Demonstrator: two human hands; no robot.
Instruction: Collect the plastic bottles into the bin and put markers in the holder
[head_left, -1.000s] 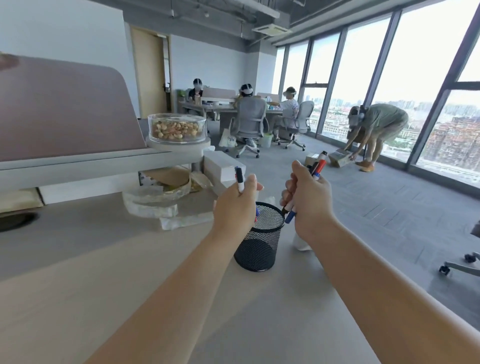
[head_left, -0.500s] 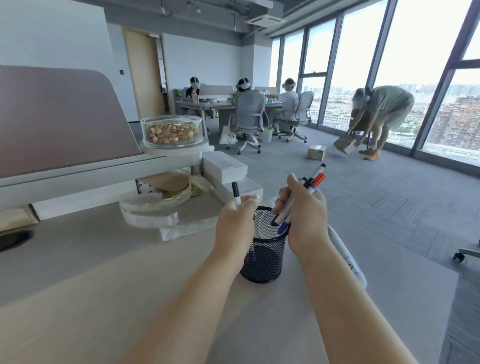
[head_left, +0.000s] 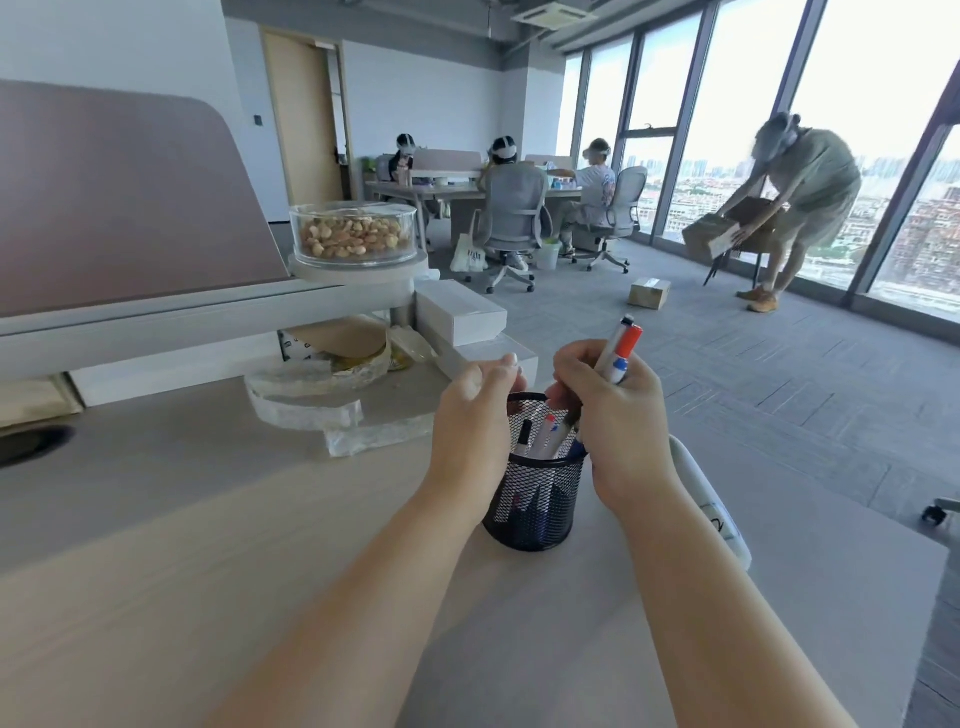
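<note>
A black mesh holder (head_left: 535, 501) stands on the light desk (head_left: 208, 545) in the middle of the view. Several markers (head_left: 543, 439) lean inside it, caps up. My left hand (head_left: 475, 415) hovers at the holder's left rim with loosely curled fingers and nothing in it. My right hand (head_left: 618, 415) is at the right rim, gripping a bunch of markers (head_left: 621, 348) whose red and black caps stick up above my fist while the lower ends dip into the holder. No bottles or bin are in view.
A white cylindrical object (head_left: 711, 499) lies on the desk just right of my right forearm. Behind the holder are white boxes (head_left: 460, 317), plastic-wrapped items (head_left: 311, 395) and a glass bowl of nuts (head_left: 353, 234) on a shelf. Other people work farther off in the room.
My left hand has let its marker drop into the holder and is now empty. My right hand has lowered its bunch of markers toward the holder's rim.
</note>
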